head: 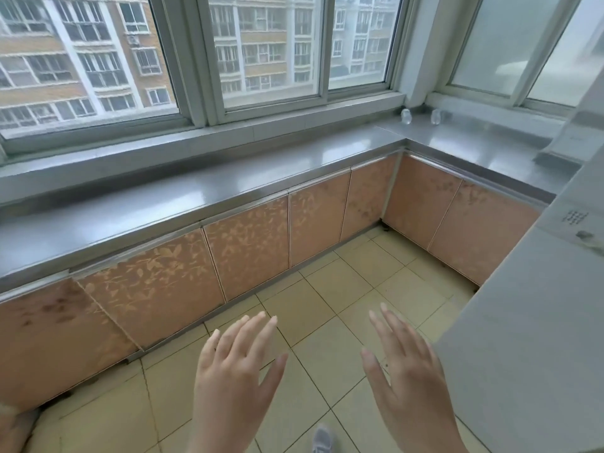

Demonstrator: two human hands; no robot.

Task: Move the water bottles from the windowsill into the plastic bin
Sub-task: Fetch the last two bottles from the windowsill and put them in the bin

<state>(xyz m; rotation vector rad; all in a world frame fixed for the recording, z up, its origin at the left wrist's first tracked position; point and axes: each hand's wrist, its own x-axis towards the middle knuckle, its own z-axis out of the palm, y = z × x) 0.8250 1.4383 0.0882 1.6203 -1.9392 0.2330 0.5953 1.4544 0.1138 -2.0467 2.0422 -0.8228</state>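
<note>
Two small clear water bottles stand on the grey windowsill (228, 191) in the far right corner, one (406, 117) left of the other (436, 116). Both of my hands are held out low over the tiled floor, far from the bottles. My left hand (235, 367) has its fingers straight and spread and holds nothing. My right hand (405, 364) is likewise flat with straight fingers and holds nothing. No plastic bin is in view.
Pink leaf-patterned cabinet doors (248, 246) run under the L-shaped sill. A tall grey-white appliance (539, 322) stands close on the right. Beige floor tiles (343, 289) lie ahead, and my shoe (322, 438) shows at the bottom edge.
</note>
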